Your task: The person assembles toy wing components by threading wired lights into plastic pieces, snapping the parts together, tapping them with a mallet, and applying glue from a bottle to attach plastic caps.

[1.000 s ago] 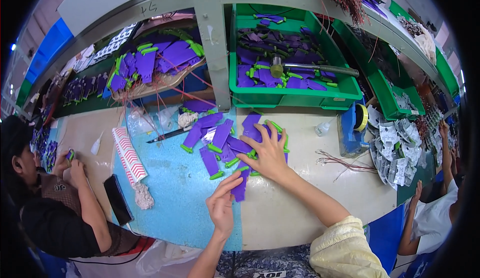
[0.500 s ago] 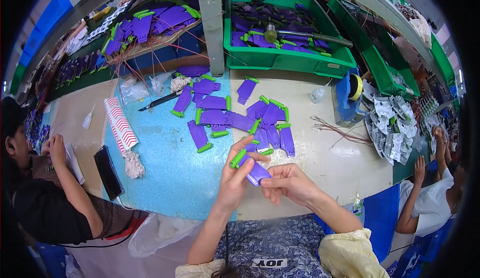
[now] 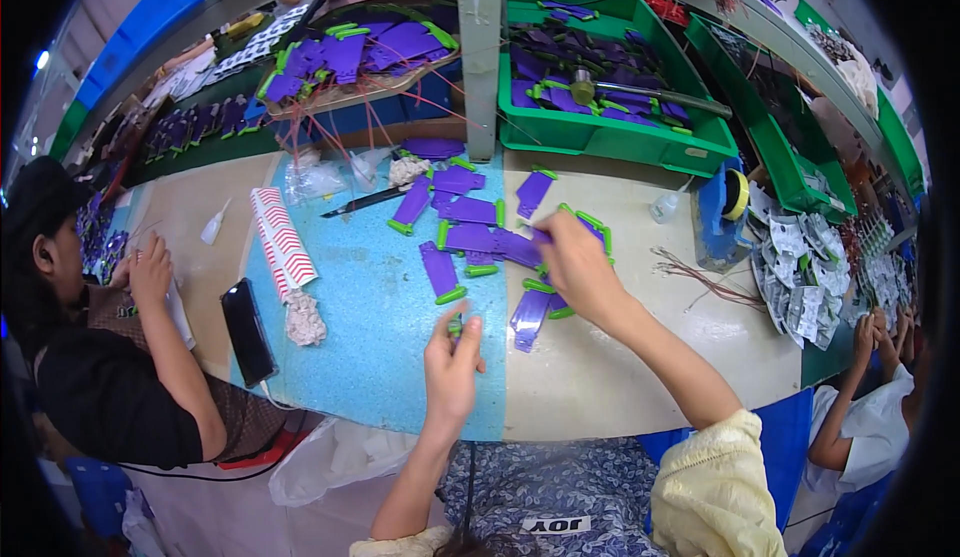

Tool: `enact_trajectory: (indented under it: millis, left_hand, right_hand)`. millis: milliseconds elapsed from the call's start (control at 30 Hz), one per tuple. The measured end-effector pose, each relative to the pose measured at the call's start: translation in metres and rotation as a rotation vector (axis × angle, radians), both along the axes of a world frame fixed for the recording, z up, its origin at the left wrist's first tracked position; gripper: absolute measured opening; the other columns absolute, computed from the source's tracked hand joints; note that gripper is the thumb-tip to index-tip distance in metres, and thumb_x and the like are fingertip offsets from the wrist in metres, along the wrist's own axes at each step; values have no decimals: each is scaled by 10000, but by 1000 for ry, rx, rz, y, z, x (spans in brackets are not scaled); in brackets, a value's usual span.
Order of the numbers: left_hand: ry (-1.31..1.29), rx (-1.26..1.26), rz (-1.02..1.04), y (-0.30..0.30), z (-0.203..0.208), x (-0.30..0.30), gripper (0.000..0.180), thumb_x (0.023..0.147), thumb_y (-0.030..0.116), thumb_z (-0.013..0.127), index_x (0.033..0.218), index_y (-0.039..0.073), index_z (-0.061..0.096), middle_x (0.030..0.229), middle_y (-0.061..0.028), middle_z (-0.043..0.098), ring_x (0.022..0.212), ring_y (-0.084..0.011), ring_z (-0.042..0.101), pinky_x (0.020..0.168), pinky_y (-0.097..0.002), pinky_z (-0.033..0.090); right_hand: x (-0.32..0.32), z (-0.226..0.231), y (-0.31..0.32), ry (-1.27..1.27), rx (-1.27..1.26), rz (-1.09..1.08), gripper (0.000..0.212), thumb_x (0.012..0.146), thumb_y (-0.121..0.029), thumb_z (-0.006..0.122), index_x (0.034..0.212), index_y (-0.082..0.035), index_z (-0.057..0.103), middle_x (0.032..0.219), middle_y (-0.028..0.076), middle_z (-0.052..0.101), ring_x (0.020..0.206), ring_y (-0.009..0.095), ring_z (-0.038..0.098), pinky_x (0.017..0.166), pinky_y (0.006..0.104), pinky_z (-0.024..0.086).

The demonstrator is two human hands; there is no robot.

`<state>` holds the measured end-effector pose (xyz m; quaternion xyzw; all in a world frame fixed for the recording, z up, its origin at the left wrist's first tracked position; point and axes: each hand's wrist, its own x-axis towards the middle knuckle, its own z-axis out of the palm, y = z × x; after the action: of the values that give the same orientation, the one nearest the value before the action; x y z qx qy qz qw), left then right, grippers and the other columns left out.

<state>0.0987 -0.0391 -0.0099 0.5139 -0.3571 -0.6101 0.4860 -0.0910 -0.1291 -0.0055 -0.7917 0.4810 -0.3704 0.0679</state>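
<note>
My left hand (image 3: 450, 367) is closed near the front of the blue mat, with a small green plastic piece (image 3: 455, 327) showing between thumb and fingers. The rest of what it grips is hidden. Farther up and to the right, my right hand (image 3: 580, 267) reaches over a loose pile of flat purple plastic parts with green ends. Its fingertips are pinched together, and what they hold, if anything, cannot be made out. One purple part (image 3: 530, 319) lies at the pile's near side, and another purple part (image 3: 535, 194) lies just beyond the right fingertips.
Behind the pile stands a green crate (image 3: 620, 142) of purple parts with a hammer (image 3: 650, 97) across it. A phone (image 3: 247, 332), a striped card strip (image 3: 283, 242) and a blade tool (image 3: 365, 202) lie leftward. Wires (image 3: 710, 282) and grey parts (image 3: 800, 277) lie right. Co-workers sit on both sides.
My hands have parted: the right has moved up over the pile, the left stays low. The purple part is no longer seen between them. The whole view has shifted rightward in the picture.
</note>
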Motion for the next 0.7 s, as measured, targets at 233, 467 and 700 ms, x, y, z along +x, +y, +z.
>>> enact_trajectory:
  millis: [233, 467, 700]
  left_hand:
    - [464, 49, 258, -24, -12, 16, 294, 1028, 247, 473, 1121, -7, 587, 979, -64, 602, 707, -72, 481, 584, -224, 350]
    - [503, -147, -3, -41, 3, 8, 386, 1040, 351, 419, 1120, -6, 543, 1081, -229, 663, 935, -260, 676, 768, -353, 561]
    - [-39, -292, 127, -38, 9, -4, 315, 997, 308, 562, 910, 14, 637, 727, -24, 628, 630, -63, 546, 534, -243, 420]
  right_hand:
    - [32, -3, -1, 19, 119, 171, 149, 789, -62, 619, 909, 23, 594, 851, 195, 619, 713, 376, 636, 611, 466, 506]
    - [34, 45, 42, -268, 807, 249, 456, 712, -344, 853, 845, 34, 636, 611, 51, 518, 538, 111, 450, 498, 325, 367]
    - [35, 42, 27, 309, -101, 392, 412, 659, -52, 681, 1059, -2, 591, 747, 88, 601, 578, 253, 622, 487, 380, 504]
